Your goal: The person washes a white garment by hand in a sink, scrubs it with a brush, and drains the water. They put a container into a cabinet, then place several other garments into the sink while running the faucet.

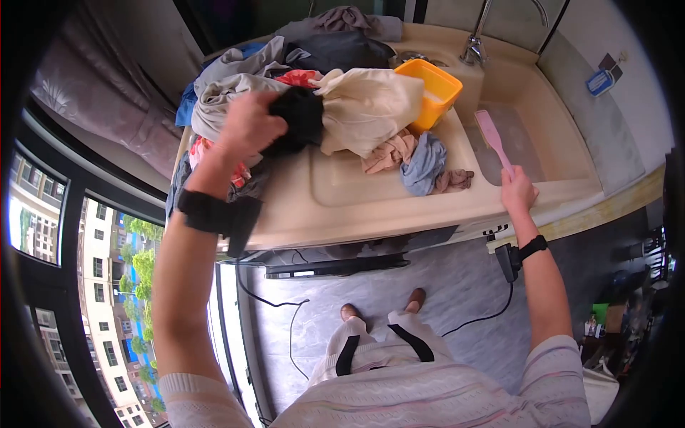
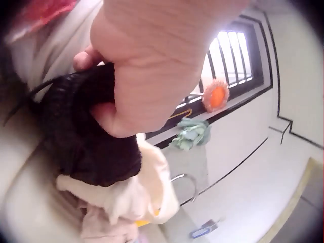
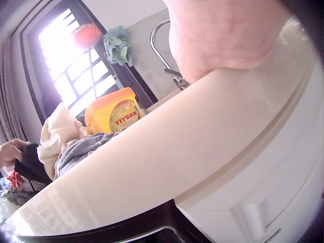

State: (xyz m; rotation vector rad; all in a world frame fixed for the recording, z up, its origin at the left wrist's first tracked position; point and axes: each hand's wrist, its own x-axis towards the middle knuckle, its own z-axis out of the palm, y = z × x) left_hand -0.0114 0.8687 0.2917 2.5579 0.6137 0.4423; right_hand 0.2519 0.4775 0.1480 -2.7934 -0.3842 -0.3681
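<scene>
My left hand [image 1: 251, 125] pinches a black garment [image 1: 298, 118] over the left part of the counter. In the left wrist view the thumb goes inside the garment's gathered waistband [image 2: 63, 96], and a thin dark cord trails from it. Next to the black garment lies a cream cloth [image 1: 371, 107], partly overlapped by it. At the sink's front edge my right hand [image 1: 519, 191] grips the handle of a pink long-handled brush [image 1: 492, 135], its head tilted up over the basin. In the right wrist view the brush is hidden behind the hand.
A yellow tub [image 1: 432, 89] stands behind small blue [image 1: 424, 164] and peach [image 1: 389, 153] cloths. Grey clothes [image 1: 239, 89] are heaped at the back left. The sink basin [image 1: 571, 160] lies at the right, with a tall faucet [image 1: 474, 50] behind it.
</scene>
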